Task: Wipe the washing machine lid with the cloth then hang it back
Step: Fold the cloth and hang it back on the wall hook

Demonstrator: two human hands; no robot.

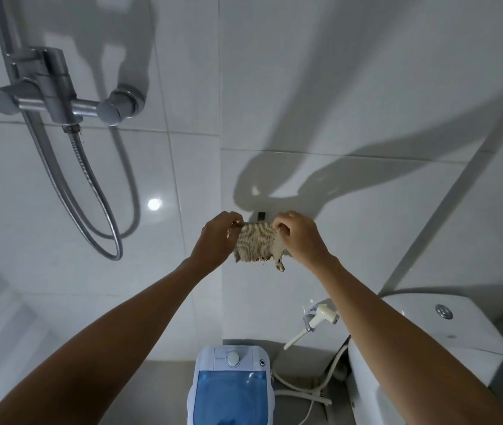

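Cloth between both hands, near wall hook

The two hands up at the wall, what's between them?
In the head view, the striped cloth stretches between the left hand and right hand, each pinching a top corner.

I saw dim light, glare spot right of shower hose, arm shadows above cloth, edges warped.

- Two bare forearms are seen from elbow to wrist, with no sleeves worn.
- The left hand is shown ungloved, no ring or band.
- The right hand is likewise uncovered, wrist free of watch or bracelet.
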